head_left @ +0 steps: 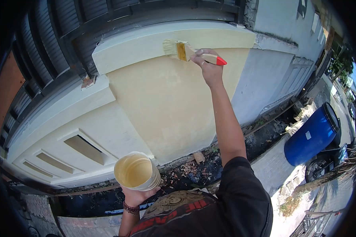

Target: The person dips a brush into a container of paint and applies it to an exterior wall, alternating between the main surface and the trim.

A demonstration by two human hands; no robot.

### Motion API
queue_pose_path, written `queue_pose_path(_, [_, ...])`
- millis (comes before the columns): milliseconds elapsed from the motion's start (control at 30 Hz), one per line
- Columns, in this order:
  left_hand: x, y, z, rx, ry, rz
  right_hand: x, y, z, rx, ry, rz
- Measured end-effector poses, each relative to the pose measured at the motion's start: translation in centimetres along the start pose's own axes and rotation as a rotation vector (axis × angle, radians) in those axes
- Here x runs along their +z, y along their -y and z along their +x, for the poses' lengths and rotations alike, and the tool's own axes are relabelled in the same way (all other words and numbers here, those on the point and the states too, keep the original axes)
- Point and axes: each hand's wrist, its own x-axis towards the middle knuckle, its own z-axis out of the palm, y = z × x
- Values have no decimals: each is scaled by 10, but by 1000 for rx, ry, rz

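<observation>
A wide paintbrush (190, 52) with a red-tipped handle is in my right hand (208, 65), fingers closed round the handle. Its pale bristles touch the raised ledge (140, 49) along the top of the wall. Below the ledge is a cream-yellow wall panel (166, 102). My left hand (140, 194), low in the view, grips a white bucket (156, 175) from beneath and the side. The bucket's inside is coated with cream paint; how deep the paint stands I cannot tell. A beaded bracelet circles the left wrist.
A dark metal fence (77, 31) rises above the wall. Along its foot runs a ditch (190, 173) with dark water and leaf litter. At the right stand a blue barrel (310, 136) and part of a motorcycle (314, 169). A grey-white wall section (261, 79) adjoins the yellow panel.
</observation>
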Motion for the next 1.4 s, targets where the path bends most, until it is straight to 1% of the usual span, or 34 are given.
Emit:
queue_pose_path(33, [-1, -1, -2, 19, -8, 23, -32, -7, 9, -20, -104, 82])
queue_pose_path(100, [-3, -2, -3, 42, -25, 49, -93, -13, 20, -167, -353, -106])
queue_pose_path(167, [-4, -3, -4, 18, -42, 40, -134, -19, 26, -280, -588, -110])
queue_pose_path(200, [-3, -3, -4, 18, -44, 41, -137, -25, 27, -279, -587, -108])
queue_pose_path(267, [-1, -4, -4, 8, -58, 38, -145, -38, 27, -500, -787, -564])
queue_pose_path(300, [0, -4, -3, 6, -54, 40, -130, -39, 25, -585, -716, -723])
queue_pose_path(333, [2, -3, -3, -28, -49, 24, -99, -37, 20, -666, -641, -884])
queue_pose_path(400, [10, -5, -1, -62, -30, 10, -35, -33, -6, -615, -350, -941])
queue_pose_path(433, [17, -8, 2, -38, -43, -2, -11, -37, -19, -589, -285, -896])
queue_pose_path(467, [24, -10, 7, -11, -49, -12, 19, -22, -39, -641, -128, -633])
queue_pose_path(500, [27, -10, 8, -10, -42, -11, 21, -10, -46, -563, -31, -488])
queue_pose_path(567, [29, -7, 10, -23, 1, 37, 6, 4, -39, -330, 95, -310])
queue_pose_path(633, [30, -1, 9, -41, 11, 35, -30, 13, -15, 105, 12, -68])
queue_pose_path(667, [29, 1, 7, -61, 25, 31, -49, 1, 2, 31, -120, 150])
queue_pose_path(700, [28, 1, 6, -59, 7, 32, -73, -7, 20, -36, -286, 53])
queue_pose_path(733, [27, 1, 5, -35, 19, 45, -85, 2, 27, -41, -419, 150])
queue_pose_path(767, [26, 1, 4, -11, 29, 58, -101, -1, 35, -147, -512, 56])
queue_pose_path(800, [25, -1, 5, -7, 8, 58, -96, 8, 34, -210, -614, -39])
queue_pose_path(833, [24, -5, 4, -14, 0, 27, -84, 10, 32, -205, -602, -31])
queue_pose_path(900, [17, -5, 0, -25, -8, -4, -53, 14, 24, -605, -696, -829])
queue_pose_path(933, [13, -1, -2, -27, -21, 0, -14, 21, 18, -597, -645, -767])
queue_pose_path(967, [9, 1, -2, -27, -34, 1, 18, 13, 15, -678, -521, -824])
queue_pose_path(1000, [5, 2, -3, -26, -32, -2, 53, 4, 4, -660, -357, -922])
queue_pose_path(1033, [1, 2, -3, -22, -32, -4, 93, 0, -9, -675, -261, -1014])
queue_pose_path(1100, [-7, 3, -2, -14, -23, -9, 150, -11, -30, -733, -159, -941])
queue_pose_path(1133, [-10, 2, -1, -15, -22, -18, 167, -1, -40, -726, -86, -890])
queue_pose_path(1167, [-14, 2, -2, -22, -22, -26, 169, 9, -42, -725, -86, -898])
queue_pose_path(1233, [-17, -3, -1, 0, -44, -48, 171, 26, -44, -572, 86, -535])
queue_pose_path(1267, [-20, -5, 0, 27, -75, -67, 161, 33, -36, -541, 104, -340])
queue_pose_path(1333, [-29, -5, -2, 13, -66, -79, 129, 32, -21, -38, 132, 123])
queue_pose_path(1367, [-35, -5, -4, 0, -58, -82, 107, 21, -8, -69, 39, 35])
queue_pose_path(1400, [-42, -4, -5, 4, -65, -84, 82, 10, 4, -122, -56, 90])
